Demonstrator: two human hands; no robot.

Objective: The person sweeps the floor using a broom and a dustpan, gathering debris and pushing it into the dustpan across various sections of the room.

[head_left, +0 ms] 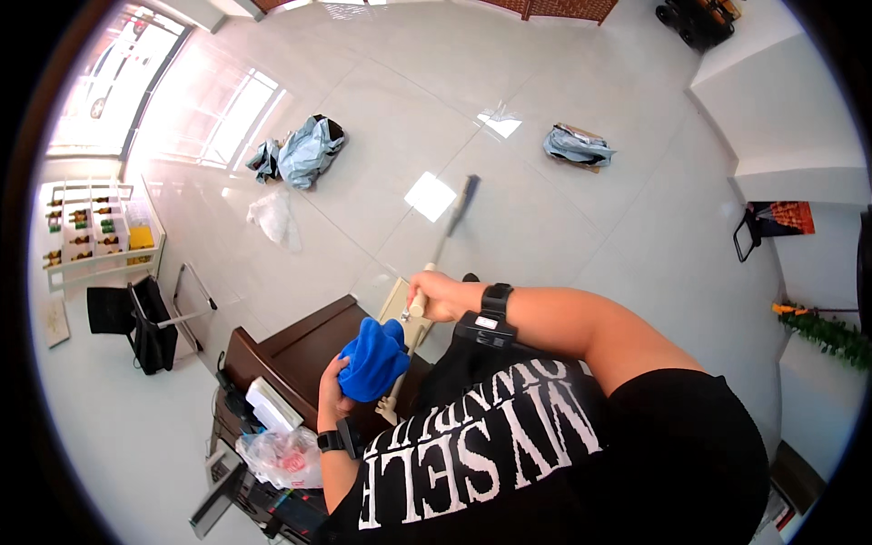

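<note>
My left hand (334,386) is closed round a bunched blue cloth (373,360), held above the dark wooden desk. The fingers of my right hand (439,295) are wrapped round the cream handle of a long-handled tool. The tool (442,238) slants away from me over the floor and ends in a narrow dark grey head (465,200); I cannot tell whether it is a broom or another brush. Just beyond the cloth, beside my right hand, is a pale flat panel (394,298) with a small metal part near it.
Grey-blue plastic bags (311,154) and a white bag (271,216) lie on the tiled floor. Farther right lies another wrapped bundle (579,147). The brown desk (304,336) carries a clear plastic bag (283,457) and a monitor (218,500). A black chair (154,322) stands at left.
</note>
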